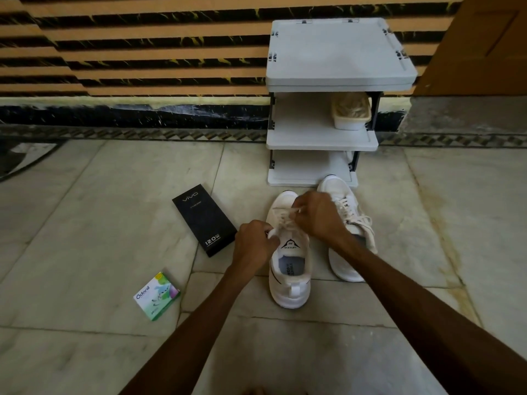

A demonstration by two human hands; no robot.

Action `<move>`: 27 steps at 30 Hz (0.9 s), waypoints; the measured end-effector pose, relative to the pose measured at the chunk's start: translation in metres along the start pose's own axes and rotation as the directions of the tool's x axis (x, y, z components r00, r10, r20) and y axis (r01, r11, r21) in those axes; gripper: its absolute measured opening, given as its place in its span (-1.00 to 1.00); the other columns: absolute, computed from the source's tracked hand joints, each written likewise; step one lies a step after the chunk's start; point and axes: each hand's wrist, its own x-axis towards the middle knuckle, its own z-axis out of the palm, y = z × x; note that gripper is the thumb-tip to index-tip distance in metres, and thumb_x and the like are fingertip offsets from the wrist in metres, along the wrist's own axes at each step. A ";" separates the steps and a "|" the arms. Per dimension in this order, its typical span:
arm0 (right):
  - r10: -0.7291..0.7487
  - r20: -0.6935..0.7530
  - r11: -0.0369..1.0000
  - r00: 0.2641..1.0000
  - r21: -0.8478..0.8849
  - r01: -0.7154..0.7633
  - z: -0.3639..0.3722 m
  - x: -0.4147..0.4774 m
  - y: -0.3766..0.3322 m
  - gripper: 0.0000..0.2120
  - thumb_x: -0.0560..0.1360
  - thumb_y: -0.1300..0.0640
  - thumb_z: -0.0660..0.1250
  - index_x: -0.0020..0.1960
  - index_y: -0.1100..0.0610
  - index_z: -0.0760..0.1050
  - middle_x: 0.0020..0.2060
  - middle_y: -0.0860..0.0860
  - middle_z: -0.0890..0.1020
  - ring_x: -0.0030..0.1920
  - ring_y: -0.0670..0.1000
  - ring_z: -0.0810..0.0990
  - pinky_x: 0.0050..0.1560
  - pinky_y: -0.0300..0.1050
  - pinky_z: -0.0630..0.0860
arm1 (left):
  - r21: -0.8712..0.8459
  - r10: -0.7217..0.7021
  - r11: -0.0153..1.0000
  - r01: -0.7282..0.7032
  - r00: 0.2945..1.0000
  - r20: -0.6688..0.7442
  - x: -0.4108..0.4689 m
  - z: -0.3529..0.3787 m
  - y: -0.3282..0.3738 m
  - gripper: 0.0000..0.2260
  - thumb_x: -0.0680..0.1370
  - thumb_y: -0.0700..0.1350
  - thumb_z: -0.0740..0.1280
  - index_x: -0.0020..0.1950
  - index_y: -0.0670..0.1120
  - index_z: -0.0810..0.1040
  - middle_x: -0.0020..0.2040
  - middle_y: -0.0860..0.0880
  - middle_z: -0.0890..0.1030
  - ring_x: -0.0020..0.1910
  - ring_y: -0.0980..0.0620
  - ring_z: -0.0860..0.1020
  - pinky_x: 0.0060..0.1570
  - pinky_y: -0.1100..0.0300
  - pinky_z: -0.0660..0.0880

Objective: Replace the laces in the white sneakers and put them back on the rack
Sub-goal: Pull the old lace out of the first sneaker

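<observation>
Two white sneakers stand on the marble floor in front of a white shoe rack (319, 138). The left sneaker (289, 280) points toward the rack, its tongue with a black logo showing. My left hand (252, 246) pinches the sneaker's upper edge beside the tongue. My right hand (318, 216) pinches the white lace (281, 215) over the eyelets. The right sneaker (346, 260) lies beside it, partly behind my right forearm, with its laces loose.
A black phone box (204, 222) lies left of the sneakers. A small green and white box (156, 296) sits nearer me on the left. The rack's middle shelf holds a white tub (352, 114). A striped wall runs behind.
</observation>
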 end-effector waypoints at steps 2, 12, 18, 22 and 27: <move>0.187 -0.030 0.866 0.982 0.476 -0.150 -0.018 0.003 0.000 -0.91 0.51 0.19 0.36 -0.11 0.18 0.62 -0.26 0.07 0.64 -0.28 -0.01 0.57 -0.25 -0.11 0.55 | 0.002 0.007 1.000 -0.007 1.000 0.003 0.000 -0.001 -0.001 -0.90 0.48 -0.10 0.42 -0.20 -0.11 0.66 -0.32 0.00 0.62 -0.35 0.10 0.57 -0.32 0.20 0.54; 0.018 0.115 0.999 0.993 -0.033 -0.014 -0.001 0.002 0.009 -0.80 0.55 0.05 0.31 0.01 0.18 0.57 -0.10 0.10 0.63 -0.15 0.05 0.59 -0.15 -0.12 0.51 | -0.010 0.004 1.000 -0.004 1.000 0.001 -0.001 0.000 0.002 -0.91 0.48 -0.12 0.43 -0.16 -0.12 0.68 -0.30 -0.02 0.64 -0.32 0.07 0.60 -0.27 0.15 0.58; -0.091 0.166 0.966 0.982 -0.226 0.128 0.001 0.001 0.005 -0.79 0.48 0.01 0.40 -0.09 0.16 0.67 -0.13 0.16 0.66 -0.10 0.14 0.63 -0.13 -0.11 0.51 | -0.011 -0.027 1.000 0.027 1.000 -0.013 -0.003 0.002 0.003 -0.89 0.49 -0.10 0.43 -0.19 -0.11 0.66 -0.31 -0.02 0.64 -0.32 0.07 0.60 -0.31 0.22 0.53; 0.026 0.108 0.966 0.994 0.254 -0.053 -0.014 -0.001 0.007 -0.80 0.56 0.13 0.33 -0.22 0.11 0.61 -0.31 -0.04 0.59 -0.28 -0.08 0.55 -0.29 -0.27 0.38 | -0.009 -0.027 1.000 0.027 1.000 -0.010 -0.001 0.002 0.003 -0.90 0.48 -0.10 0.42 -0.18 -0.11 0.68 -0.32 -0.02 0.64 -0.33 0.07 0.60 -0.27 0.13 0.60; 0.138 0.045 0.879 0.989 0.454 -0.143 -0.008 -0.006 0.019 -0.74 0.61 0.07 0.25 -0.19 0.11 0.59 -0.32 -0.06 0.56 -0.23 -0.06 0.52 -0.20 -0.19 0.41 | -0.004 -0.052 0.999 0.052 0.998 0.021 0.000 0.001 0.003 -0.84 0.48 -0.10 0.42 0.03 -0.07 0.68 -0.14 -0.02 0.69 -0.17 0.04 0.64 -0.13 0.13 0.61</move>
